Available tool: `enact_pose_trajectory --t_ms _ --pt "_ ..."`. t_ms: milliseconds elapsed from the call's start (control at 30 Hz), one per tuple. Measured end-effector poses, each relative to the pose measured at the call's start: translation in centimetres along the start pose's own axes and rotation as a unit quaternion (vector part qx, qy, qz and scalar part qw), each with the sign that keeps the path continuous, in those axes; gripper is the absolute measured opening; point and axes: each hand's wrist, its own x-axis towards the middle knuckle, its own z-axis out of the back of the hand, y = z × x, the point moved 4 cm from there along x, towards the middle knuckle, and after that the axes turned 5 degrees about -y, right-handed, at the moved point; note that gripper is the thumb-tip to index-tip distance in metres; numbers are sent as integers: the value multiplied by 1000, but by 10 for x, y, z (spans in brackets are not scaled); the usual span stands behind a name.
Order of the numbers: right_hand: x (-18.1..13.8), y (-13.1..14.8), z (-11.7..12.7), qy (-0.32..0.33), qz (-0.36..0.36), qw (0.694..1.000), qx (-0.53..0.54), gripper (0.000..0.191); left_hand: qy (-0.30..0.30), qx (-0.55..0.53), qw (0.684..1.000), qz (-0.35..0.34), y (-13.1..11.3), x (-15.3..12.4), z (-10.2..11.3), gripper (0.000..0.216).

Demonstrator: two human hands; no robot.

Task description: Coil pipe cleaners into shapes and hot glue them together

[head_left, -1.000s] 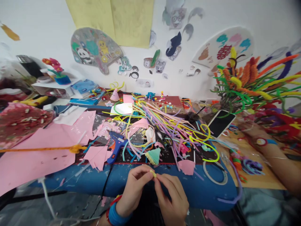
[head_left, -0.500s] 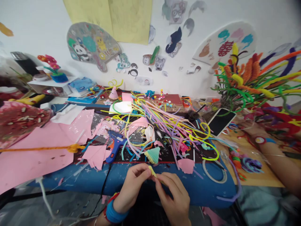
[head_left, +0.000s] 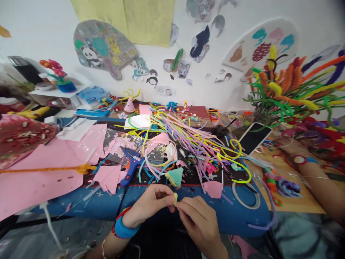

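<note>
Just over the table's front edge, my left hand (head_left: 156,201) pinches a small pale-yellow piece of pipe cleaner (head_left: 175,199) between thumb and fingers. From the other side, my right hand (head_left: 198,220) closes its thumb and fingertips on the same piece, so most of it is hidden. Beyond the fingertips lies a mint-green triangular shape (head_left: 175,176) with a yellowish edge. A blue glue gun (head_left: 132,169) rests to the left of it, its cord hanging off the table.
Loose pipe cleaners (head_left: 185,133) cover the middle of the table. Pink sheets (head_left: 45,176) spread left. A tape roll (head_left: 245,196), phone (head_left: 254,138) and bunch of pipe-cleaner stems (head_left: 285,86) are on the right. Another person's arm (head_left: 318,180) reaches in there.
The yellow piece has turned from slanted to nearly upright between my fingertips. My left wrist has shifted a little left and up, and the view has tilted slightly.
</note>
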Motion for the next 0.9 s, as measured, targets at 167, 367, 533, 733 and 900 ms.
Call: enact_pose_trajectory --t_ms 167,367,533,733,900 --pt "0 -4 4 15 -19 999 28 13 93 40 994 34 -4 1 1 26" --pt "1 -6 6 53 -24 995 82 6 187 62 975 107 -4 -6 0 27" --pt "1 -4 6 76 -12 989 130 9 216 54 965 136 -3 -7 -4 27" --pt "-5 -8 2 29 -160 972 171 9 94 84 992 -9 -12 -5 -3 24" --pt "-16 -14 -10 22 -286 934 211 17 38 135 986 -89 -20 -11 -5 14"
